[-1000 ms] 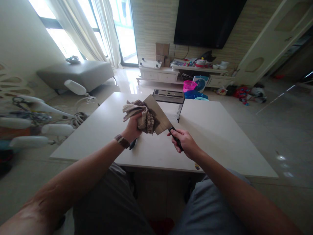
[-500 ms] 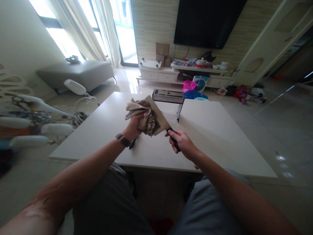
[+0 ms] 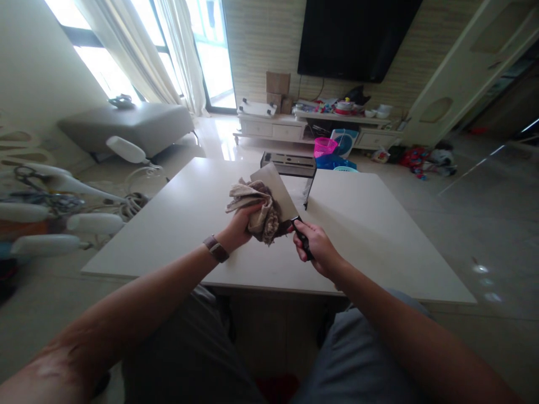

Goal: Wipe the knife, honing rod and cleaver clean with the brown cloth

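Note:
My right hand [image 3: 316,245] is closed around the black handle of a cleaver [image 3: 280,188], whose broad blade points up and to the left above the table. A bunched brown and beige cloth [image 3: 256,205] is gripped in my left hand [image 3: 241,227], which wears a band at the wrist. The cloth lies against the blade and covers its lower left part. Some of my left fingers are hidden in the folds. Behind the blade, a knife block [image 3: 290,161] with a dark slotted top stands on the white table [image 3: 357,224].
A pink basket [image 3: 325,147] and blue containers stand on the floor beyond the table. A low cabinet [image 3: 259,129] holding boxes and bowls runs along the wall under a television [image 3: 357,39]. A lamp with several white shades [image 3: 96,223] is at the left, near a grey bench [image 3: 135,126].
My left hand and the cloth have moved right and slightly down along the blade, toward the handle. A dark object under my left wrist is now hidden. The cleaver has shifted slightly right.

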Motion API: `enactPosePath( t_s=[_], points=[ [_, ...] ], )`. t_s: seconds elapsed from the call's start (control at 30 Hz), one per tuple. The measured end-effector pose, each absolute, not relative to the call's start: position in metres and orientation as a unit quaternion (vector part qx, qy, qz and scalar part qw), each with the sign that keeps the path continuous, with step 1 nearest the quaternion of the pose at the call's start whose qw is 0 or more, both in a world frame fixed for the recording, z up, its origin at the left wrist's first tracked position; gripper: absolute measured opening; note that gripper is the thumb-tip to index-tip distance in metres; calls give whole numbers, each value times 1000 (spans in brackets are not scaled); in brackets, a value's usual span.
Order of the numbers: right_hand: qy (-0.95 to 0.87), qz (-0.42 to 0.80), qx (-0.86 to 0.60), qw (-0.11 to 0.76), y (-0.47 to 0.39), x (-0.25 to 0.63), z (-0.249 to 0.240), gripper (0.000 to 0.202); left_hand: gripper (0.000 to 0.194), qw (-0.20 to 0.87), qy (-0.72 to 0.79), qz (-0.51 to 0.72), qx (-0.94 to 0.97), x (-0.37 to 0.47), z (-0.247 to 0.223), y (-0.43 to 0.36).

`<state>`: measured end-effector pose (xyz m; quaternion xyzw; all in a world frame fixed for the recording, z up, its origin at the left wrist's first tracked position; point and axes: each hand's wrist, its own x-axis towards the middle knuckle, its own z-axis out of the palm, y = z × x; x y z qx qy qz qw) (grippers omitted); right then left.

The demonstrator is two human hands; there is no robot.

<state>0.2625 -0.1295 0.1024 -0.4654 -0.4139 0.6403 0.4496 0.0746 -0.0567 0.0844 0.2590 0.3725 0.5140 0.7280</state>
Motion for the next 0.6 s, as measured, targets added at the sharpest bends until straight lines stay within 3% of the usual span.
enactPosePath(
  t_s=[0.2, 0.6],
  points=[
    [-418, 627, -481, 448, -127, 263, 94, 38, 25, 763, 359, 456, 285, 95, 71, -79],
    [-436, 634, -464, 439, -123, 271, 105, 37, 40, 655, 451, 438, 419, 66, 97, -63]
  ],
)
